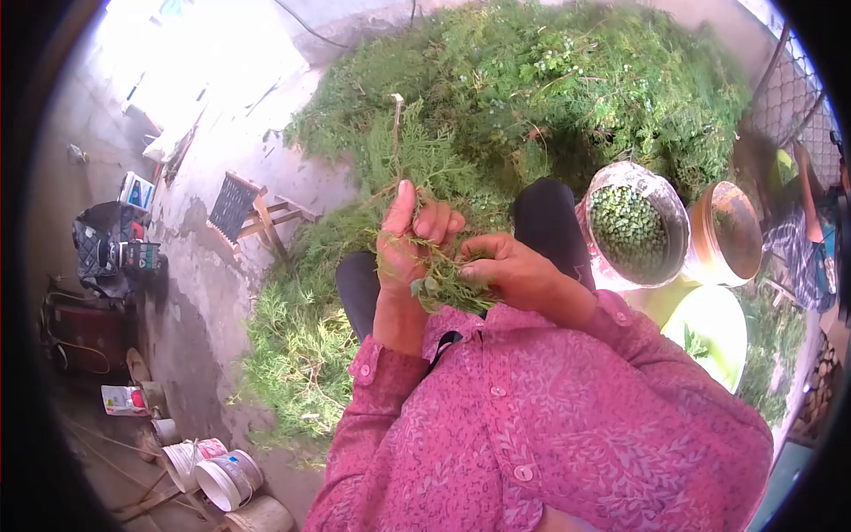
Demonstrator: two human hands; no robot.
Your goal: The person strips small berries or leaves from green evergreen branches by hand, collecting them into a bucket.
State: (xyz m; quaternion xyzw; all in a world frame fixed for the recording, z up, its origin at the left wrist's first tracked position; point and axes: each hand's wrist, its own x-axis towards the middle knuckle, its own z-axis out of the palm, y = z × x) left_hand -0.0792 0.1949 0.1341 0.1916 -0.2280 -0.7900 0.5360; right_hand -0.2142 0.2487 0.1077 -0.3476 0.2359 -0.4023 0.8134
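My left hand (406, 239) is closed around the stem of a green conifer sprig (443, 282), whose bare stem end sticks up above the thumb. Beside it on the right, my right hand (510, 273) pinches the leafy part of the same sprig. A small pale green cone hangs among the leaves below the fingers. Beyond my knees lies a large heap of cut green branches (532, 89), with more branches (301, 355) on the floor at the left. At the right stands a bucket (588, 222) holding many small green cones (628, 222).
Next to the cone bucket are an orange-brown bucket (749, 239) and a pale green basin (722, 328). A small wooden stool (253, 213) stands at the left. White buckets (222, 483) lie at the lower left. Part of another person (802, 239) shows at the far right.
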